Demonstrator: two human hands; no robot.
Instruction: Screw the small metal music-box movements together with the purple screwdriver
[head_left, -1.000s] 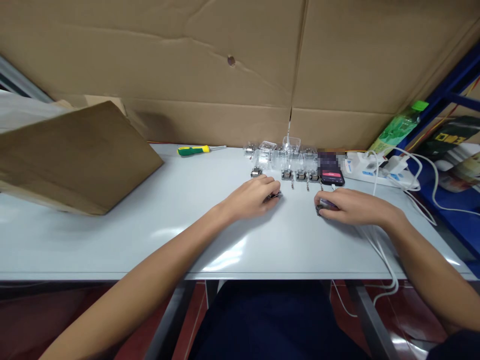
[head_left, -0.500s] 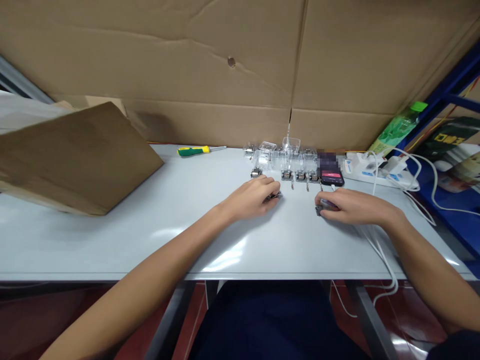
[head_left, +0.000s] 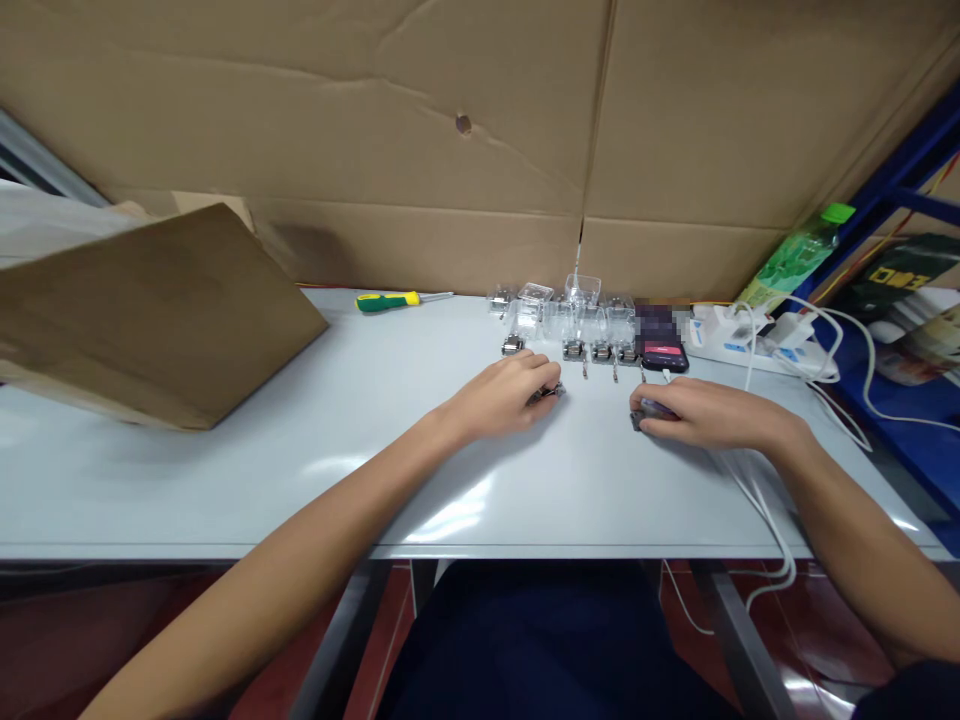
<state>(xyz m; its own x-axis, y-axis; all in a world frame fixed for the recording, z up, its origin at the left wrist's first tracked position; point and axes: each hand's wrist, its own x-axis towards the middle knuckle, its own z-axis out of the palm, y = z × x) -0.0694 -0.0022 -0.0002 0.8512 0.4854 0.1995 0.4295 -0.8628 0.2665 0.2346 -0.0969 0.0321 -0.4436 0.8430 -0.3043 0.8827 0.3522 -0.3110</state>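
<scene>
In the head view, the white table has its near edge running straight across, close before the person's lap, and its far edge meets a cardboard wall. On the left a cardboard box takes up the far part; on the right a white power strip and its cables crowd the side. Open white surface lies between the two hands, between them and the near edge, and from the left arm across to the box. A green and yellow screwdriver lies along the far edge.

The left hand is curled around a small metal part, which pokes out at the right side of its fingers. The right hand has thumb and fingers closed on a small dark piece, showing at the left tips; the rest of it is hidden. Just far of the left hand sits one metal fitting; three row fittings stand to its right, before clear plastic boxes. A phone lies far of the right hand, beside the row.
</scene>
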